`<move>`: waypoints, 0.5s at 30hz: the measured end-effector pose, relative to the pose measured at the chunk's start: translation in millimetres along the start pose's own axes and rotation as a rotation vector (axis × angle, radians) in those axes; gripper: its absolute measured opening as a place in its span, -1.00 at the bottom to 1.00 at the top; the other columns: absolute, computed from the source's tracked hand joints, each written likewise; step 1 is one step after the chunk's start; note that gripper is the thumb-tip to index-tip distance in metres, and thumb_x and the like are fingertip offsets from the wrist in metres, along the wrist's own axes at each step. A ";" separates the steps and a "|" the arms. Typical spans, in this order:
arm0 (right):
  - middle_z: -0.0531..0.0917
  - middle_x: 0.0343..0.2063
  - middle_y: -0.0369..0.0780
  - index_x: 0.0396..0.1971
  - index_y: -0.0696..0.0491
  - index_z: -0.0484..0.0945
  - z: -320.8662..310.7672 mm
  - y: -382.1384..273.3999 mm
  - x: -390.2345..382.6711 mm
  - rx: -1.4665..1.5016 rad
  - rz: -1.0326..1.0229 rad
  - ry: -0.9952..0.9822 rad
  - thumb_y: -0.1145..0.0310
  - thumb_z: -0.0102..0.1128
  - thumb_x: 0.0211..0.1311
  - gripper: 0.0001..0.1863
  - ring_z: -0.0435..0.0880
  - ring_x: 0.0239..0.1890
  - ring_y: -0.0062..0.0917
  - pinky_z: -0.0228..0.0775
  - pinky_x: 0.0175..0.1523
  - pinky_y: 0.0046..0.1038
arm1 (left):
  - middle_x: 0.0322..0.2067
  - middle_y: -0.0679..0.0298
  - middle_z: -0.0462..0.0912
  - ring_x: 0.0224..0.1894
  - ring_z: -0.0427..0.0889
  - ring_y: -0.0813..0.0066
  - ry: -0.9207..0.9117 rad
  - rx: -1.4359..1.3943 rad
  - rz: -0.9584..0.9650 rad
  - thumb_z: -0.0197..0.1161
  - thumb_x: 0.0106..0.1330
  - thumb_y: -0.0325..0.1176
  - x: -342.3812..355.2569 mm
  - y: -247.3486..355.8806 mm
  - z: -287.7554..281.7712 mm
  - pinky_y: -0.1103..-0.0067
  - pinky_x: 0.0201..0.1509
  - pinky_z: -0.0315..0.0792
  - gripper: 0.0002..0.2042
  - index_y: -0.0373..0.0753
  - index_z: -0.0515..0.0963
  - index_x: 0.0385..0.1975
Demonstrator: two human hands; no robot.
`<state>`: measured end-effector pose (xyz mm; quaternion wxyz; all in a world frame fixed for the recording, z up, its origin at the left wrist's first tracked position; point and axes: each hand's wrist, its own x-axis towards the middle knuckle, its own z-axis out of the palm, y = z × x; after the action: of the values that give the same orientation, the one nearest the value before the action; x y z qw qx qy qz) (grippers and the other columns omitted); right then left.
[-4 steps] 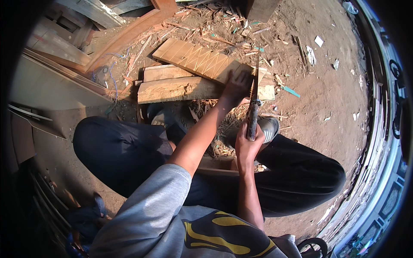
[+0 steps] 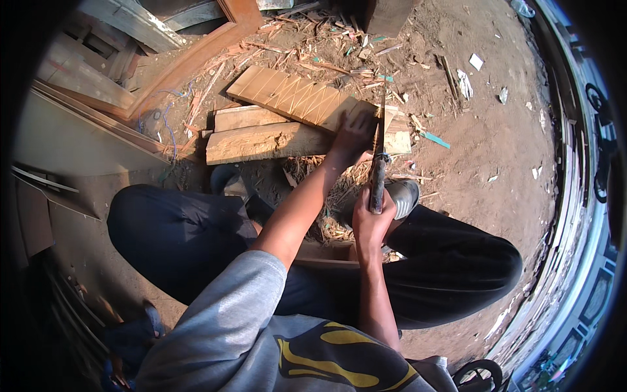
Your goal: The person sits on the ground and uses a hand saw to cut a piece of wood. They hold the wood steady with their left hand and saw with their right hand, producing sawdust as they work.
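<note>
A light brown board [image 2: 281, 91] with pale zigzag lines across its face lies angled over rougher planks [image 2: 245, 146]. My left hand [image 2: 351, 134] is closed on the board's right end, fingers bent over its top. My right hand [image 2: 373, 219] grips the dark, worn handle [image 2: 377, 183] of a long, narrow-bladed tool. Its blade [image 2: 382, 117] points away from me, upright in the picture, at the board's right end beside my left fingers. The blade's exact contact with the wood is too small to tell.
My bent legs [image 2: 457, 268] frame wood chips on the dirt ground [image 2: 490, 150]. An orange-brown wooden frame [image 2: 163, 81] and leaning panels [image 2: 72, 144] stand at left. Scraps and a green strip [image 2: 434, 139] lie right of the planks. Dark wheels [image 2: 601, 140] show at the far right.
The whole view has shifted slightly, with the board and tool a little further left in the picture. My hands keep their holds on the board and the handle.
</note>
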<state>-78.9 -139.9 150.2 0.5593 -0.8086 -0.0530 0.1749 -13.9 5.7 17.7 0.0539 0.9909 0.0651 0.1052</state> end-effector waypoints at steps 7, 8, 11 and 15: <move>0.36 -0.71 -0.30 -0.55 0.24 0.43 0.9 0.2 4.7 -0.006 -0.025 -0.009 0.46 0.11 0.20 -0.81 0.27 -0.57 -0.71 0.22 -0.45 -0.52 | 0.18 0.01 0.30 0.29 0.21 0.12 -0.029 0.036 -0.001 0.31 0.00 -0.16 5.1 -2.6 2.4 -0.06 0.22 0.12 -0.33 -0.35 0.33 0.13; 0.36 -0.71 -0.31 -0.55 0.24 0.42 1.2 1.3 4.6 0.006 -0.013 -0.009 0.46 0.11 0.20 -0.81 0.26 -0.58 -0.71 0.22 -0.45 -0.52 | 0.18 0.01 0.30 0.28 0.22 0.13 -0.009 0.052 -0.005 0.32 -0.01 -0.15 4.0 -2.2 3.8 -0.06 0.21 0.12 -0.32 -0.35 0.33 0.13; 0.35 -0.71 -0.32 -0.56 0.23 0.41 1.8 2.1 6.3 0.038 0.004 -0.019 0.47 0.10 0.20 -0.81 0.26 -0.58 -0.71 0.22 -0.45 -0.53 | 0.17 0.02 0.31 0.27 0.23 0.14 0.024 0.069 -0.010 0.36 -0.06 -0.12 5.7 -4.4 3.8 -0.05 0.20 0.14 -0.29 -0.34 0.33 0.12; 0.36 -0.70 -0.34 -0.58 0.21 0.40 -4.5 2.4 7.4 0.039 0.002 -0.032 0.48 0.08 0.22 -0.80 0.28 -0.58 -0.73 0.22 -0.46 -0.55 | 0.14 0.04 0.33 0.26 0.23 0.15 0.020 0.026 -0.007 0.39 -0.12 -0.13 5.2 -2.9 1.0 -0.05 0.19 0.15 -0.27 -0.32 0.32 0.10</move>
<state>-70.7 -142.7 147.8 0.5739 -0.7947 -0.0577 0.1890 -9.0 9.3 17.5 0.0410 0.9902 0.0703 0.1138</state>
